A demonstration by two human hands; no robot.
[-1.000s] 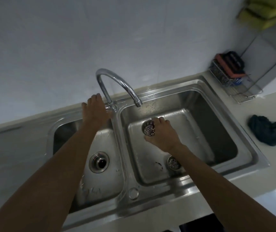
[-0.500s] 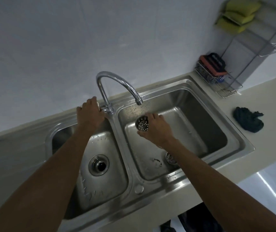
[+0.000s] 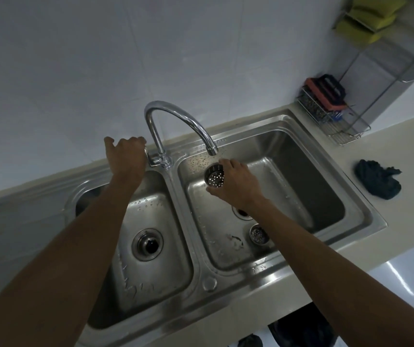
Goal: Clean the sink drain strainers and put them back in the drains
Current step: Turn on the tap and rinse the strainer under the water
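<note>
A perforated strainer point(image 3: 215, 177) is gripped by the right hand point(image 3: 236, 184) under the faucet spout point(image 3: 211, 149) for rinsing. The faucet handle point(image 3: 150, 157) is clasped by the left hand point(image 3: 125, 156). A second strainer point(image 3: 259, 234) lies in the right basin point(image 3: 301, 171).

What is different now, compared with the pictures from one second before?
The left hand slid off the faucet's base onto the handle beside it. The right hand still holds one strainer under the spout; the second strainer still lies in the right basin. No water is visible.
</note>
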